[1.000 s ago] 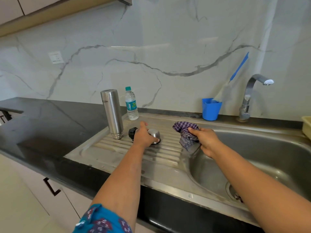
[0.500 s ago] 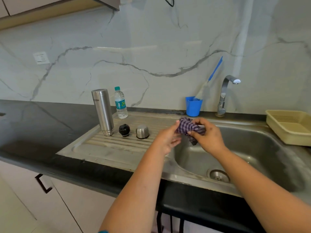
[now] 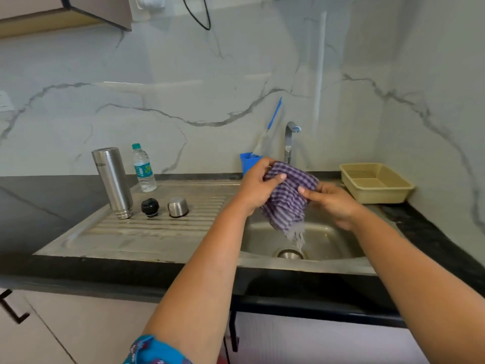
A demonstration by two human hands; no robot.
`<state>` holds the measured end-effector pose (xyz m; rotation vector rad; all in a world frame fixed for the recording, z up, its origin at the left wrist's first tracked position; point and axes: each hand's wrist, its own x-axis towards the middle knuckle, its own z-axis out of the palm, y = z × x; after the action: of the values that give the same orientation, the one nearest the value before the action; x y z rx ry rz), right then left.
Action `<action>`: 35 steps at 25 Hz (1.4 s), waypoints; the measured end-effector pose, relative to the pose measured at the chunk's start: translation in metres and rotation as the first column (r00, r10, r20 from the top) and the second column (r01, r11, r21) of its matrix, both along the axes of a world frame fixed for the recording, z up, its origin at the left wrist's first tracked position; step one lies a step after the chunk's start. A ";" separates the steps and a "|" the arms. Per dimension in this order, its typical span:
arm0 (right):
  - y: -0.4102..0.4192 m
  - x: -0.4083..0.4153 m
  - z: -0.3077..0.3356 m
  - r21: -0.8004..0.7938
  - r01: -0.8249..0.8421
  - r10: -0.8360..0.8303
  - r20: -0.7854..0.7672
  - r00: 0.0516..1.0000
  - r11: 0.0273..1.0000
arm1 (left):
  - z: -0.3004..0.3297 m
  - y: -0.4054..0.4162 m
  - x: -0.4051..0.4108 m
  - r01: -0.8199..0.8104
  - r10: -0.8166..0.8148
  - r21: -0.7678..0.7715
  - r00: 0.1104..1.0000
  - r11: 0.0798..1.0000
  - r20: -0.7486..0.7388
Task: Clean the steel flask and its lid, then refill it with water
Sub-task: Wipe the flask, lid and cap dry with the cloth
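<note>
The steel flask stands upside down on the ribbed drainboard at the left. Beside it rest its black stopper and its steel cap. A clear water bottle with a teal cap stands behind them. Over the sink basin, my left hand and my right hand both grip a purple checked cloth. The cloth hangs spread between them, its fringe dangling above the drain.
A steel tap rises behind the cloth, with a blue cup holding a blue-handled brush beside it. A beige plastic tray sits on the black counter at the right. Cabinet doors lie below.
My left hand left the steel cap on the drainboard and joined my right hand on the cloth. The cloth went from bunched to spread open and raised over the basin.
</note>
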<state>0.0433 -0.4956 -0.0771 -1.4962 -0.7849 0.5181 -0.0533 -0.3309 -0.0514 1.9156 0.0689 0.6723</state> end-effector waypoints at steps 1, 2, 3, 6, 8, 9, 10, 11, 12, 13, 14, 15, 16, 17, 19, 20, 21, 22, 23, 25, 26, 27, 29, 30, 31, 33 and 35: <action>-0.007 0.001 0.002 0.069 0.053 -0.050 -0.058 0.997 0.996 | -0.002 -0.008 0.006 -0.046 0.047 -0.050 0.999 0.998 0.016; -0.014 0.004 0.003 0.138 0.119 -0.104 -0.113 0.988 0.983 | -0.004 -0.017 0.014 -0.066 0.066 -0.096 0.998 0.993 0.003; -0.018 0.008 0.006 0.191 0.177 -0.146 -0.163 0.976 0.966 | -0.008 -0.025 0.022 -0.065 0.060 -0.131 0.997 0.989 -0.045; -0.030 0.023 0.008 0.153 0.345 -0.318 -0.177 0.931 0.926 | -0.020 -0.049 0.048 0.033 -0.114 -0.343 0.969 0.939 -0.218; -0.043 0.039 0.006 0.032 0.387 -0.378 -0.151 0.913 0.922 | -0.023 -0.066 0.065 0.002 -0.106 -0.478 0.976 0.879 -0.192; -0.051 0.044 0.004 -0.030 0.328 -0.326 -0.208 0.922 0.944 | -0.025 -0.071 0.074 -0.046 -0.038 -0.473 0.985 0.880 -0.166; -0.059 0.048 0.002 -0.071 0.221 -0.233 -0.311 0.922 0.973 | -0.027 -0.077 0.084 -0.098 0.035 -0.443 0.988 0.891 -0.148; -0.065 0.052 -0.002 -0.073 0.117 -0.137 -0.406 0.904 0.990 | -0.029 -0.080 0.094 -0.132 0.080 -0.403 0.986 0.906 -0.144; -0.070 0.060 -0.006 -0.066 0.083 -0.104 -0.457 0.883 0.994 | -0.031 -0.084 0.104 -0.150 0.098 -0.351 0.982 0.924 -0.161; -0.073 0.070 -0.009 -0.080 0.108 -0.133 -0.474 0.870 0.991 | -0.032 -0.087 0.115 -0.154 0.097 -0.286 0.974 0.946 -0.203; -0.075 0.082 -0.011 -0.104 0.189 -0.216 -0.472 0.855 0.976 | -0.033 -0.090 0.126 -0.134 0.072 -0.229 0.963 0.964 -0.261; -0.078 0.095 -0.012 -0.109 0.275 -0.293 -0.475 0.830 0.955 | -0.033 -0.092 0.138 -0.100 0.028 -0.206 0.944 0.973 -0.328; -0.079 0.107 -0.010 -0.110 0.359 -0.368 -0.454 0.811 0.927 | -0.031 -0.094 0.150 -0.051 -0.044 -0.247 0.931 0.968 -0.364; -0.081 0.122 -0.007 -0.104 0.436 -0.440 -0.392 0.808 0.894 | -0.027 -0.098 0.161 0.007 -0.131 -0.327 0.924 0.945 -0.359; -0.084 0.152 0.002 -0.117 0.540 -0.553 -0.160 0.818 0.833 | -0.017 -0.103 0.185 0.095 -0.236 -0.439 0.931 0.893 -0.277; -0.084 0.168 0.007 -0.128 0.583 -0.593 -0.055 0.804 0.802 | -0.011 -0.106 0.197 0.126 -0.254 -0.436 0.934 0.891 -0.250; -0.085 0.183 0.011 -0.144 0.631 -0.634 0.028 0.773 0.763 | -0.006 -0.109 0.210 0.146 -0.264 -0.417 0.934 0.897 -0.241; -0.085 0.200 0.015 -0.165 0.672 -0.668 0.083 0.739 0.722 | -0.004 -0.111 0.228 0.151 -0.261 -0.397 0.935 0.905 -0.239; -0.085 0.215 0.017 -0.178 0.698 -0.689 0.115 0.715 0.694 | -0.005 -0.112 0.246 0.135 -0.235 -0.365 0.940 0.921 -0.246; -0.083 0.243 0.021 -0.220 0.740 -0.707 0.219 0.673 0.636 | -0.009 -0.111 0.276 0.064 -0.133 -0.249 0.954 0.966 -0.269; -0.082 0.256 0.022 -0.249 0.757 -0.691 0.309 0.654 0.604 | -0.012 -0.112 0.287 0.045 -0.090 -0.163 0.955 0.986 -0.282; -0.080 0.268 0.022 -0.285 0.768 -0.658 0.399 0.639 0.574 | -0.015 -0.111 0.297 0.042 -0.051 -0.035 0.953 0.998 -0.297; -0.075 0.286 0.015 -0.430 0.732 -0.514 0.524 0.679 0.529 | -0.023 -0.104 0.314 0.044 0.079 0.340 0.937 0.939 -0.340; -0.072 0.291 0.007 -0.544 0.690 -0.380 0.581 0.720 0.477 | -0.029 -0.098 0.321 0.046 0.145 0.483 0.925 0.874 -0.351; -0.068 0.294 -0.003 -0.640 0.666 -0.235 0.630 0.740 0.383 | -0.033 -0.092 0.327 0.050 0.194 0.559 0.909 0.828 -0.369; -0.060 0.297 -0.016 -0.652 0.714 -0.048 0.729 0.683 0.254 | -0.042 -0.081 0.334 0.055 0.220 0.558 0.884 0.828 -0.413; -0.054 0.294 -0.022 -0.664 0.708 0.071 0.740 0.669 0.241 | -0.050 -0.076 0.336 0.029 0.202 0.483 0.886 0.875 -0.418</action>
<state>0.3376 -0.5501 -0.0992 -3.0704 -0.5707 -0.0198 0.2822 -0.4070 -0.1013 2.5406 0.3181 0.2888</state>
